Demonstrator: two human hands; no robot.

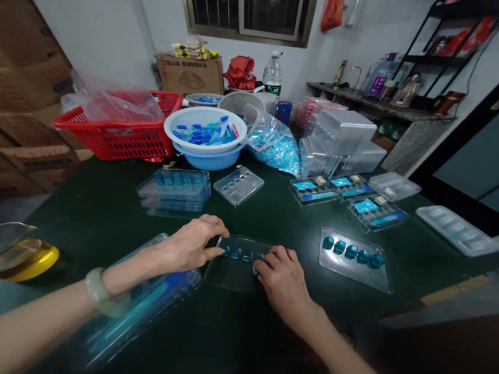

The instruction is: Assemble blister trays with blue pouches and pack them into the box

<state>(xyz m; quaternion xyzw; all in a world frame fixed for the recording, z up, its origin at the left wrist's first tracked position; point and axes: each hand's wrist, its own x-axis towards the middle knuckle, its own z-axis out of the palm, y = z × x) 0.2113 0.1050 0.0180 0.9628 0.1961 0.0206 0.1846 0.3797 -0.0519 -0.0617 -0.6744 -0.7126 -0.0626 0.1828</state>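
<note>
A clear plastic tray (235,278) lies flat in front of me, with a row of small dark teal pieces (236,252) along it. My left hand (190,244) holds the tray's left end, thumb and fingers bent around it near the leftmost piece. Curled over the right end of the same tray, my right hand (284,281) has its fingertips at the last teal piece, which they partly hide. Under my left forearm is a clear plastic pack (140,309) with long blue items inside. To the right sits another clear tray (352,270) holding several teal pieces.
Stacked clear blister trays (175,191) and a flat clear lid (239,185) lie farther back. Behind are a white basin (175,131) of blue items, a red basket (115,139) and a bag of blue pieces (279,147). Filled packs (375,213) stand right, a glass cup (23,258) left.
</note>
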